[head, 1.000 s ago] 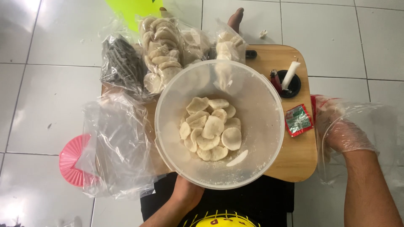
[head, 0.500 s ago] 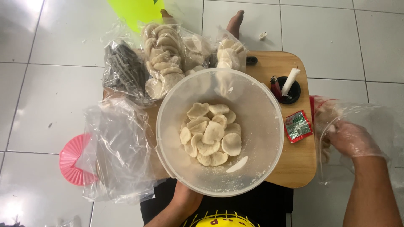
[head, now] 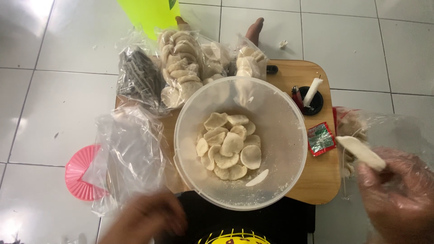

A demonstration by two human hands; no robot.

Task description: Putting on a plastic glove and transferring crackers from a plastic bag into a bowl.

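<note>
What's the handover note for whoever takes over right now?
Right hand, in a clear plastic glove, holds one pale flat cracker beside the wooden table's right edge.
Left hand is blurred at the near edge by the empty clear bag; its grip cannot be told.
Done: a pile of crackers in the clear round plastic bowl.
Left: bagged crackers behind the bowl.

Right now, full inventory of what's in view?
bowl: one, clear plastic, middle of the table
crackers: a heap, pale, in the bowl
table: one, wooden, small
cracker bags: several, clear, behind the bowl
dark bag: one, far left of the table
empty bag: one, clear, left of the bowl
candle: one, white, in a black holder
sachet: one, red and green, right of the bowl
fan: one, pink, on the floor
left hand: bare, blurred, near the bowl
right hand: gloved, grip on a single cracker
</note>
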